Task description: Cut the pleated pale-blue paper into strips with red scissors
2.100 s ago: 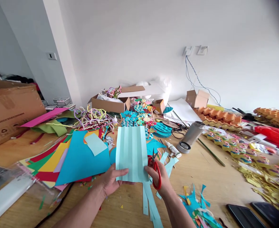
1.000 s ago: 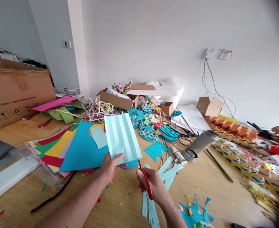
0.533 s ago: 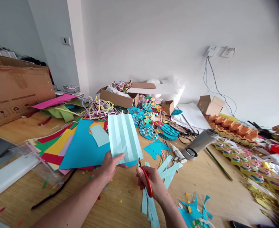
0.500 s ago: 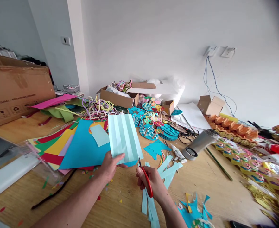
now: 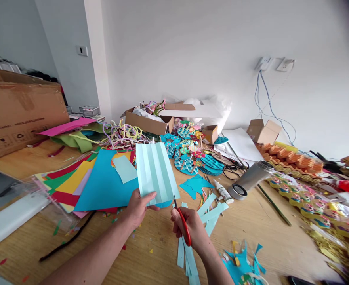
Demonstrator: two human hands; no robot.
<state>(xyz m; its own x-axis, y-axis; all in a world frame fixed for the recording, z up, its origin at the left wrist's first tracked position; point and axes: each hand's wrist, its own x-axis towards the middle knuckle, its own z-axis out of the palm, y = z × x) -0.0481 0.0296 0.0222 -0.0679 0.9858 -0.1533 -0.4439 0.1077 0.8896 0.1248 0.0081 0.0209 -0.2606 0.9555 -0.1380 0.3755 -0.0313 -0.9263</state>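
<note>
A pale blue sheet of paper with lengthwise creases is held up over the table by my left hand, thumb on its face near the lower left corner. My right hand grips red-handled scissors, whose blades meet the sheet at its lower right corner. Cut strips of the same pale paper lie beneath and beside my right hand. Bright blue paper scraps rest just beyond the scissors, and a white glue bottle lies to their right.
Coloured paper sheets are spread at the left, near a large cardboard box. A silver cylinder, a green stick and egg trays occupy the right. Blue scraps lie in front. Pipe cleaners are heaped behind.
The pale blue sheet has shifted very slightly right and down. Both hands keep nearly the same place, with the scissors still at the sheet's lower right corner.
</note>
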